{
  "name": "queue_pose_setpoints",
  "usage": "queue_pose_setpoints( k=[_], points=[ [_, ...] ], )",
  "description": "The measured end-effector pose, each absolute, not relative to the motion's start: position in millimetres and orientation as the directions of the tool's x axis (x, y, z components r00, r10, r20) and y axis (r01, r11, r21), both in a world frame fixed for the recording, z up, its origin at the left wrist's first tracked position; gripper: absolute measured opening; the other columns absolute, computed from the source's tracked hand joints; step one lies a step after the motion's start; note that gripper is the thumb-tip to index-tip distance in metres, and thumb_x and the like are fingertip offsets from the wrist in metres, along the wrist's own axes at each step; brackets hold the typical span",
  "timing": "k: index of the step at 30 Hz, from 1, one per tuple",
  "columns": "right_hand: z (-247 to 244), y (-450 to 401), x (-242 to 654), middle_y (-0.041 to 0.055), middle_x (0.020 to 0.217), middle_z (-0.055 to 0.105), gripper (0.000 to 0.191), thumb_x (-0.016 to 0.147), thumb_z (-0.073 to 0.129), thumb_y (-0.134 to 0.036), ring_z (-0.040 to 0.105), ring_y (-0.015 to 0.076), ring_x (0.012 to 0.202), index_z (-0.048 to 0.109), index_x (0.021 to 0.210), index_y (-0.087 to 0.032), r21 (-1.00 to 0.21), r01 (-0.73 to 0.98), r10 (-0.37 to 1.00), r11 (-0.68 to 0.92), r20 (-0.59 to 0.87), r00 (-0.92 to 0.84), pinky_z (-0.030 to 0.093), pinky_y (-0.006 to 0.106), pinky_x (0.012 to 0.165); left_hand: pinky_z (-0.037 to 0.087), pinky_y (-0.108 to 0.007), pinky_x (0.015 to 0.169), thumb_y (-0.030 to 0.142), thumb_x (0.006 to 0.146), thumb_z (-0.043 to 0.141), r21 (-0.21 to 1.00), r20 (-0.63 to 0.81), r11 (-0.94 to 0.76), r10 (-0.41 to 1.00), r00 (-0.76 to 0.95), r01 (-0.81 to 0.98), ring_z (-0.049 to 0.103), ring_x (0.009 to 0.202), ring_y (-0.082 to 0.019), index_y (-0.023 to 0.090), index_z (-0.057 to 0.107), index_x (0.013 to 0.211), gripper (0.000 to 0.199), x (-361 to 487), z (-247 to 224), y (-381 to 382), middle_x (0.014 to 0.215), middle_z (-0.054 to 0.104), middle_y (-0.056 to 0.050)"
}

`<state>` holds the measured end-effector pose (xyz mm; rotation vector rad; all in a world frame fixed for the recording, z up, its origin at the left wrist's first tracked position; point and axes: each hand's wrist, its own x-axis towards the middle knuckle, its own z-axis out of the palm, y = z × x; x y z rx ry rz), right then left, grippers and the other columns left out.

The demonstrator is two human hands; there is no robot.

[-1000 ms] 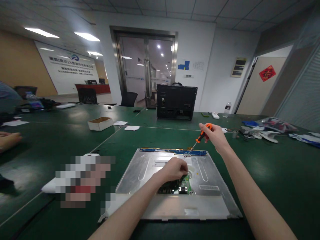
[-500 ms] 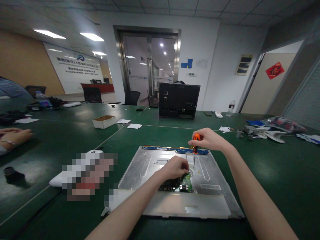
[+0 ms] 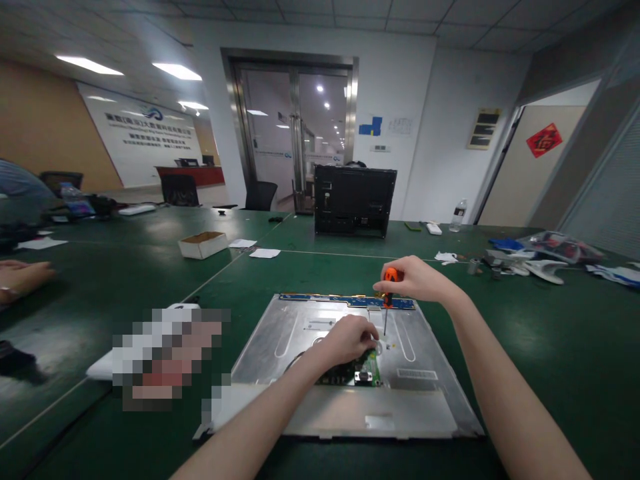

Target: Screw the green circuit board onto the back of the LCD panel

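A metal display panel [image 3: 425, 400] lies flat on the green table, with a blue circuit strip [image 3: 340, 301] along its far edge. On its middle sits a green circuit board [image 3: 371, 368], partly covered by my left hand. My left hand [image 3: 353, 340] has its fingers closed at the board's upper corner; what they pinch, if anything, is too small to make out. My right hand [image 3: 413, 279] grips an orange and black screwdriver [image 3: 391, 275], held upright with its shaft pointing down over the panel, right of my left fingertips.
A black monitor [image 3: 355, 201] stands behind the panel. An open box [image 3: 203, 247] and papers [image 3: 265, 253] lie farther left. A person's hand [image 3: 25, 277] rests at the left edge. A bottle [image 3: 457, 215] and a plastic bag [image 3: 560, 247] are at the right.
The view has shifted slightly, so most things appear a little farther left. Both hands keep nearly the same pose, with the screwdriver still in my right hand.
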<state>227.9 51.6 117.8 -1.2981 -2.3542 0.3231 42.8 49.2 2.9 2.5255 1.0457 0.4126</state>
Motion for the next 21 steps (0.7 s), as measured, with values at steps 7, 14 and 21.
queue_pose_setpoints(
  k=[7,14,21],
  points=[
    [125.5,48.1,240.6,-0.0032,0.054,0.05,0.037,0.078,0.058,-0.054,0.038,0.0101,0.048,0.062,0.066,-0.019,-0.406,0.758,0.859,0.511,0.283,-0.427,0.026,0.024,0.046,0.038,-0.021,0.06,0.018,0.075,0.067,0.387,0.09,-0.691,0.687,0.721,0.611,0.062,0.072,-0.017,0.02,0.072,0.086,0.013,52.7,8.4,53.9,0.08,0.071,-0.002],
    [129.5,43.9,249.8,-0.0036,0.053,0.049,0.037,0.078,0.058,-0.055,0.04,0.0109,0.049,0.062,0.066,-0.02,-0.42,0.769,0.873,0.482,0.303,-0.382,0.028,0.025,0.046,0.038,-0.023,0.058,0.015,0.072,0.069,0.345,0.064,-0.736,0.638,0.768,0.583,0.061,0.068,-0.018,0.018,0.069,0.07,0.004,78.4,7.3,57.5,0.07,0.068,-0.002],
    [130.8,42.6,253.9,-0.004,0.051,0.047,0.04,0.078,0.058,-0.057,0.039,0.011,0.048,0.061,0.065,-0.02,-0.42,0.77,0.869,0.48,0.346,-0.353,0.027,0.025,0.045,0.038,-0.02,0.06,0.007,0.075,0.056,0.382,0.143,-0.733,0.648,0.748,0.563,0.059,0.068,-0.014,0.017,0.067,0.076,0.015,61.4,17.1,63.3,0.074,0.068,-0.001]
  ],
)
